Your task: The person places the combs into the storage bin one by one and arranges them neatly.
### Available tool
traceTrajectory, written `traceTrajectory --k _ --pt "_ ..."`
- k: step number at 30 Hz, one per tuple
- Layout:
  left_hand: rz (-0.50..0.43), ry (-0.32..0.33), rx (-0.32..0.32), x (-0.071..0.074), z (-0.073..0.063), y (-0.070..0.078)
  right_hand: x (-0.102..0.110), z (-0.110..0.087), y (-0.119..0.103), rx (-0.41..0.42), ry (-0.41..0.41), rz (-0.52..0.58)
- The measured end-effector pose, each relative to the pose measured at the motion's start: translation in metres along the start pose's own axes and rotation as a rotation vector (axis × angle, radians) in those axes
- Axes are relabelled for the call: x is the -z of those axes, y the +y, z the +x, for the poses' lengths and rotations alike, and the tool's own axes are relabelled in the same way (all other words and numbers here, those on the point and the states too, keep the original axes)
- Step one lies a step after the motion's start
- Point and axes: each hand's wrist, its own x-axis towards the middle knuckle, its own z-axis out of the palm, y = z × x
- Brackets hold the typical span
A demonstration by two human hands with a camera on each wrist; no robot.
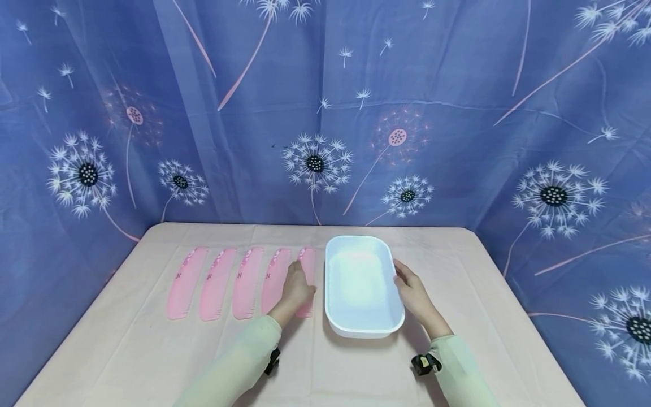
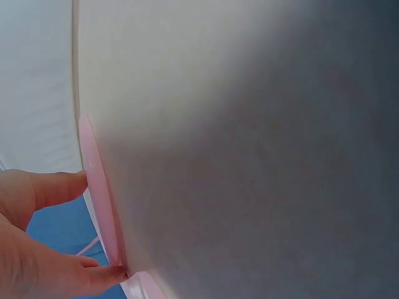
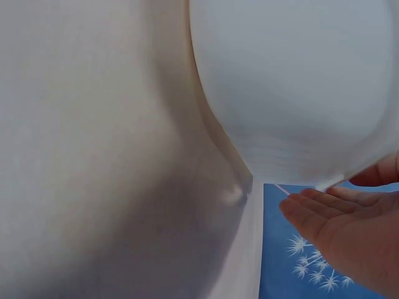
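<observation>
Several pink combs lie in a row on the table. My left hand [image 1: 297, 288] is over the rightmost comb [image 1: 307, 257] and partly hides it. In the left wrist view, the thumb and fingers touch opposite edges of this comb [image 2: 100, 187], which lies flat on the cloth. Just right of it stands a white plastic basin [image 1: 362, 282] with nothing inside. My right hand [image 1: 414, 291] holds the basin's right side, thumb at the rim; in the right wrist view the fingers [image 3: 312, 212] lie along the outside of its wall.
The other combs, such as the leftmost comb [image 1: 185, 285], lie left of my left hand, spaced apart. A pale pink cloth [image 1: 351, 367] covers the table. Behind it hangs a blue dandelion-print curtain [image 1: 254, 141]. Each wrist wears a small black camera [image 1: 424, 363].
</observation>
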Motion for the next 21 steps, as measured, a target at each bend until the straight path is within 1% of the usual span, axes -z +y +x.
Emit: traceTrajectory --k 4,7,13,15,18,21 --pt "0.003 0.021 -0.009 0.0003 0.0004 0.0023 0.0004 -0.0008 -0.0007 0.000 0.001 -0.001" --pt "0.030 0.026 -0.002 0.0001 0.0010 0.0036 0.0002 -0.0012 -0.0014 -0.001 0.002 -0.001" --pt "0.111 0.034 0.029 -0.0003 0.0028 0.0045 0.0002 -0.0019 -0.0036 -0.008 0.003 -0.002" --pt "0.124 0.035 0.045 0.0004 0.0032 0.0051 0.0002 -0.0024 -0.0043 -0.010 0.002 -0.002" --pt "0.112 0.032 0.065 0.0014 0.0037 0.0057 0.0003 -0.0026 -0.0047 -0.010 -0.001 -0.001" --pt "0.063 0.035 0.078 0.0024 0.0051 0.0048 0.0004 -0.0018 -0.0045 -0.010 0.000 0.000"
